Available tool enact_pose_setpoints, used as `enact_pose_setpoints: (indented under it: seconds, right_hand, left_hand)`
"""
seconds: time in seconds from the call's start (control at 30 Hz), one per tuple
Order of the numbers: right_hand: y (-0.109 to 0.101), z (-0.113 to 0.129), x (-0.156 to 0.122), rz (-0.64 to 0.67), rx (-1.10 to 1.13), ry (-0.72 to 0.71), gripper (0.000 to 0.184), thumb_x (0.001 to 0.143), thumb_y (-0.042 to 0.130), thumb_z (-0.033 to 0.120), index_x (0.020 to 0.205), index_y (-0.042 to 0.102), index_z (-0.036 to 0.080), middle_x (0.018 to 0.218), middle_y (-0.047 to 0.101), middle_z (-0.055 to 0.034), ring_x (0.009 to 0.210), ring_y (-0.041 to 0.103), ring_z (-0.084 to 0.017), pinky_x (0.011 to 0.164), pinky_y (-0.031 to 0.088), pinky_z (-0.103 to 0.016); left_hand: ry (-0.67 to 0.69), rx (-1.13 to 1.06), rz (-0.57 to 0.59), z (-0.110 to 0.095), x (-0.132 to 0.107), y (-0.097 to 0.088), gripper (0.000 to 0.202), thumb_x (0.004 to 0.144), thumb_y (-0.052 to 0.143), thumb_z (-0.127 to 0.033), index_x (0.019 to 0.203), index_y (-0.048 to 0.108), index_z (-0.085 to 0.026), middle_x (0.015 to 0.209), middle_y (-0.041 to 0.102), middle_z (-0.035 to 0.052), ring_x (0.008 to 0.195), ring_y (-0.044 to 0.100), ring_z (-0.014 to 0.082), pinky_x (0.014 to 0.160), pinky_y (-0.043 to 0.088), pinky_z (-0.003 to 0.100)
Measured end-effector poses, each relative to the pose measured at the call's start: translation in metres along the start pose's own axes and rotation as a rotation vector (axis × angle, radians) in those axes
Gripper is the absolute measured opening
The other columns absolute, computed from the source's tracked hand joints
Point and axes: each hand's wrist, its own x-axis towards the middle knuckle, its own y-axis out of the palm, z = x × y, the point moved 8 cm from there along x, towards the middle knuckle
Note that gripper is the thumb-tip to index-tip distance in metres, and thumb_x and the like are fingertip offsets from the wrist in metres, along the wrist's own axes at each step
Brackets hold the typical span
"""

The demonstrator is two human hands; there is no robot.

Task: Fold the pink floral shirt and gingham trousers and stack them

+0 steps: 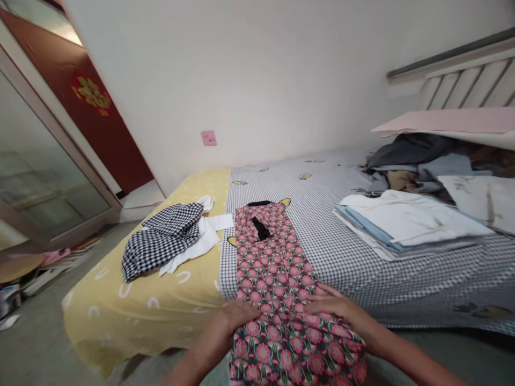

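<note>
A long pink-and-green floral garment (276,268), probably a dress, is folded into a narrow strip on the bed, with a black band at its far end. A black cuff-like piece (261,229) lies on top near that end. The garment's near part hangs over the bed's front edge toward me. My left hand (240,315) rests on its left side, fingers laid over the cloth and thumb hidden. On the right side, my right hand (336,308) lies with its fingers stretched out and apart across the fabric.
Left of the garment lie a black-and-white checked cloth (164,241) and white cloth (197,244) on the yellow bedsheet (181,295). Folded white and blue clothes (406,220) are stacked at the right. Behind them, a heap of darker clothes (414,153) sits under a pink sheet (450,120).
</note>
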Motion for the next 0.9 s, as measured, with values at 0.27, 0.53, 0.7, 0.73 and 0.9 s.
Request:
enact_pose_setpoints:
  seconds: [0.27, 0.53, 0.7, 0.73, 0.9]
  right_hand:
    - [0.031, -0.005, -0.015, 0.152, -0.363, -0.237, 0.033, 0.098, 0.054, 0.03, 0.127, 0.066, 0.041, 0.128, 0.07, -0.0001, 0.141, 0.044, -0.027, 0.121, 0.019, -0.064]
    - [0.058, 0.012, -0.036, 0.208, -0.203, -0.293, 0.03, 0.093, 0.055, 0.022, 0.117, 0.071, 0.031, 0.115, 0.075, -0.0019, 0.121, 0.062, -0.023, 0.116, 0.034, -0.049]
    - [0.016, -0.014, 0.01, 0.044, 0.315, 0.163, 0.022, 0.086, 0.058, 0.036, 0.089, 0.075, 0.022, 0.09, 0.076, -0.0021, 0.09, 0.068, -0.023, 0.091, 0.053, -0.038]
    - [0.007, -0.02, 0.023, 0.004, 0.429, 0.227, 0.023, 0.083, 0.062, 0.039, 0.088, 0.075, 0.021, 0.091, 0.076, -0.0032, 0.092, 0.068, -0.024, 0.092, 0.052, -0.039]
    - [-0.009, -0.049, 0.071, -0.156, 0.875, 0.418, 0.053, 0.057, 0.084, 0.045, 0.1, 0.073, 0.018, 0.1, 0.077, -0.0104, 0.102, 0.07, -0.029, 0.103, 0.048, -0.046]
  left_hand:
    - [0.23, 0.5, 0.021, -0.028, -0.011, 0.027, 0.022, 0.096, 0.056, -0.021, 0.114, 0.068, -0.027, 0.14, 0.064, 0.0001, 0.135, 0.054, 0.0193, 0.126, 0.026, 0.048]
    - [0.228, 0.144, 0.161, -0.045, -0.03, 0.055, 0.041, 0.093, 0.055, -0.01, 0.131, 0.059, -0.024, 0.132, 0.069, 0.0024, 0.126, 0.061, 0.017, 0.119, 0.038, 0.038]
    - [-0.543, -0.851, -0.086, 0.027, 0.011, 0.034, 0.017, 0.086, 0.063, -0.027, 0.095, 0.075, -0.019, 0.103, 0.08, 0.005, 0.099, 0.073, 0.0208, 0.092, 0.056, 0.03]
    - [-0.687, -1.03, -0.145, 0.043, 0.019, 0.035, 0.019, 0.084, 0.067, -0.032, 0.093, 0.075, -0.017, 0.1, 0.08, 0.007, 0.096, 0.073, 0.0221, 0.092, 0.056, 0.032]
    - [-0.987, -1.417, -0.306, 0.097, 0.052, 0.052, 0.044, 0.059, 0.088, -0.039, 0.092, 0.072, -0.014, 0.085, 0.08, 0.0119, 0.083, 0.075, 0.0264, 0.087, 0.059, 0.038]
